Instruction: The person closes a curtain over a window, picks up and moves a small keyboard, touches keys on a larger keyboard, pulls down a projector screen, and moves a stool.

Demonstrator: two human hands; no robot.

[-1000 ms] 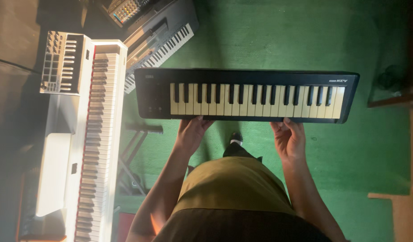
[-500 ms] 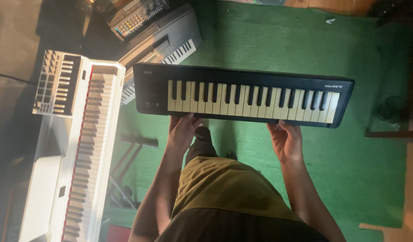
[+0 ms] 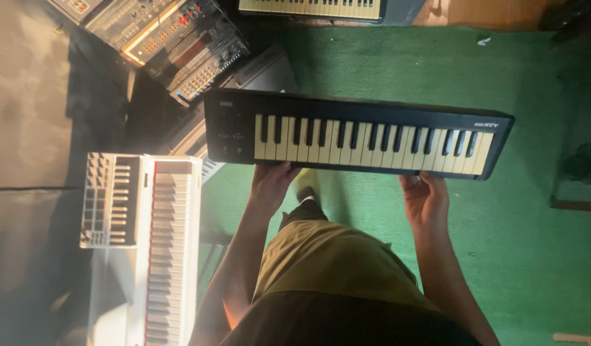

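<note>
Gripping black keyboard w/ left hand & right hand, fingers hidden beneath.

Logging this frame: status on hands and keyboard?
Left hand and right hand grip black keyboard from below. Held level over green carpet. White piano beside left arm.

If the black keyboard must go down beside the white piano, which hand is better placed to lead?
Probably the left hand: it holds the black keyboard at the end nearest the white piano.

Dim, warm side-light, deep shadows
</note>
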